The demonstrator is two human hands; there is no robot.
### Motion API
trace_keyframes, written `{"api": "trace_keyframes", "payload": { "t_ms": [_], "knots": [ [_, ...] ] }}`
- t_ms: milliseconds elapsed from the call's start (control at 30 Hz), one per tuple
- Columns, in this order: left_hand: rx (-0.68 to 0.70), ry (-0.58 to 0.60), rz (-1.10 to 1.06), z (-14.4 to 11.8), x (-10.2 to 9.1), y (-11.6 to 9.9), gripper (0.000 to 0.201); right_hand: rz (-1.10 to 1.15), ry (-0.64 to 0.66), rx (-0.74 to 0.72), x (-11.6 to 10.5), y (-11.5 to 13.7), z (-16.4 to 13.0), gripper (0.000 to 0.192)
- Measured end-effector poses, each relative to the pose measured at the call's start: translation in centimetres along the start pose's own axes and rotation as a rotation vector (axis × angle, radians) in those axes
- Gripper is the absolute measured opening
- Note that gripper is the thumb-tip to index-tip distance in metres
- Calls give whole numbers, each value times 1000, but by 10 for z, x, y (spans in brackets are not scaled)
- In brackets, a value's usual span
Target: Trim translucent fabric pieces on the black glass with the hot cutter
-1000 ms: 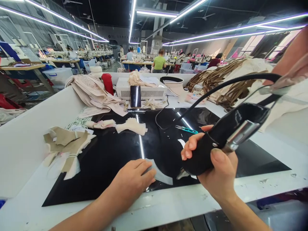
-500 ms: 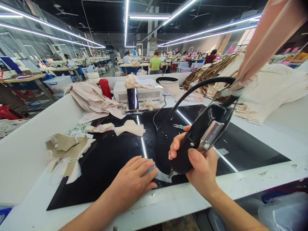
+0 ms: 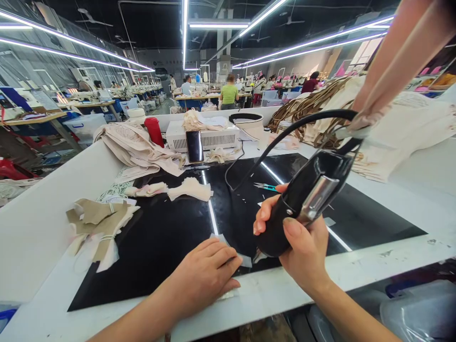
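Note:
My right hand (image 3: pixel 302 247) is wrapped around a black corded electric hand trimmer (image 3: pixel 306 194) with a chrome lever on its side. It is tilted, with its small metal tip low over the board and close to a pale translucent strip (image 3: pixel 245 261). My left hand (image 3: pixel 210 266) presses on that strip near the board's front edge, its fingers bent and close together and covering the middle of the strip. A pink fabric sleeve (image 3: pixel 395 66) hangs from above to the tool's rear end. Beyond my right hand lie small thread snips (image 3: pixel 265 186).
Under the work lies a glossy black board (image 3: pixel 171 237) on a white table. Tan and cream fabric pieces (image 3: pixel 103 213) sit at left. Behind are a vented white box (image 3: pixel 203 137), a phone (image 3: pixel 194 146) and a red cylinder (image 3: pixel 154 131). Fabric stacks (image 3: pixel 402 128) stand at right.
My left hand has slid slightly right and its fingers have bent more over the strip. My right hand and the trimmer have shifted a little to the right.

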State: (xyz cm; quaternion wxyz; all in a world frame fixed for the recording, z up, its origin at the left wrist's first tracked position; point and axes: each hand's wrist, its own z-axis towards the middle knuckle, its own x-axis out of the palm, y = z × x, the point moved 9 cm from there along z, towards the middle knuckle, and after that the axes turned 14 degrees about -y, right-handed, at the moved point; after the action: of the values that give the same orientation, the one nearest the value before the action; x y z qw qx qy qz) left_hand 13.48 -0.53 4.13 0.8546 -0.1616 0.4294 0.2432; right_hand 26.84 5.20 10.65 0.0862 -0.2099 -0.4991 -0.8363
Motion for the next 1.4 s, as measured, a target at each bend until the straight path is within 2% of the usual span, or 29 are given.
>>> {"api": "trace_keyframes", "payload": {
  "t_ms": [400, 1000, 1133, 1400],
  "knots": [
    [10, -3, 5, 1, 0, -1, 27, 5, 11, -12, 7, -4, 3, 35],
    [3, -6, -16, 1, -2, -2, 25, -7, -22, -13, 2, -1, 1, 33],
    [4, -6, -14, 0, -1, -1, 26, 27, 1, -8, 1, 0, -3, 38],
    [-21, 5, -75, -1, -3, 0, 29, 16, 16, 8, 3, -2, -5, 35]
  ]
}}
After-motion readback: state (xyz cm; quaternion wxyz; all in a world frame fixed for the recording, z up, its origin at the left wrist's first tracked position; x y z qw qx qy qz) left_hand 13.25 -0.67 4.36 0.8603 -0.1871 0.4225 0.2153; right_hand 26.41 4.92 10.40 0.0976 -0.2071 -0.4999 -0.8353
